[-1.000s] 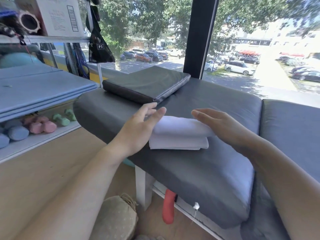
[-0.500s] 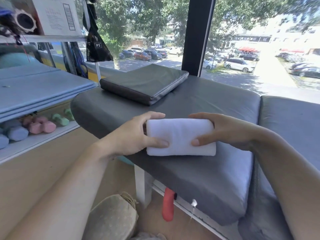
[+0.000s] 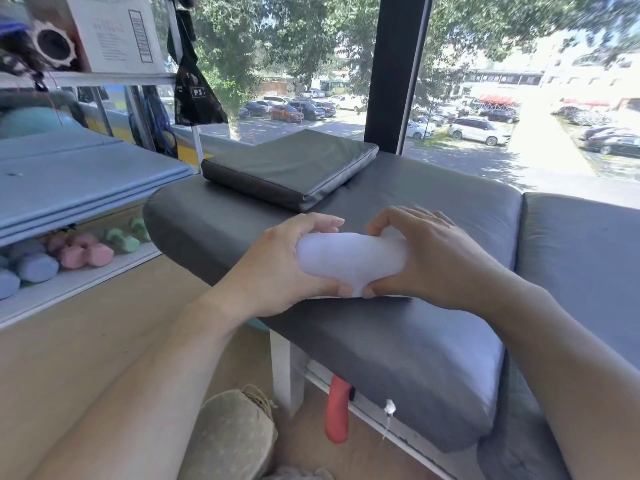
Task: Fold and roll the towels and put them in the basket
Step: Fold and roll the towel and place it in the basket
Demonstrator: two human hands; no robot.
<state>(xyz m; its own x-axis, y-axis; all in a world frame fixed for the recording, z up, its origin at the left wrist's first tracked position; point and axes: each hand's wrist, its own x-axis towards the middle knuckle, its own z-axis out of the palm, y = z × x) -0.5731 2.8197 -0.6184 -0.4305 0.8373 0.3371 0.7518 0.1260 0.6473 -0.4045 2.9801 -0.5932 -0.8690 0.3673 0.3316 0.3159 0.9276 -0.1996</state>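
The white towel point(image 3: 349, 263) is already folded into a narrow pad and, judging by its rounded bulge, the rolling is under way: part of it is curled into a thick roll while a flat edge lies beneath on the grey padded bench point(image 3: 398, 344). What seems left is to finish and tighten this roll, then carry it to the basket. The woven basket point(image 3: 232, 434) stands on the floor below the left forearm, near the bench's edge; whether it holds any towels cannot be told.

The left hand point(image 3: 277, 271) grasps the roll's left end, fingers curled over the top and the thumb tucked under the near side. The right hand point(image 3: 426, 258) clasps the right end the same way, fingers arched over the far side, thumb pinching underneath. The towel thus sits between the two hands, with the thumbs almost meeting below its middle.
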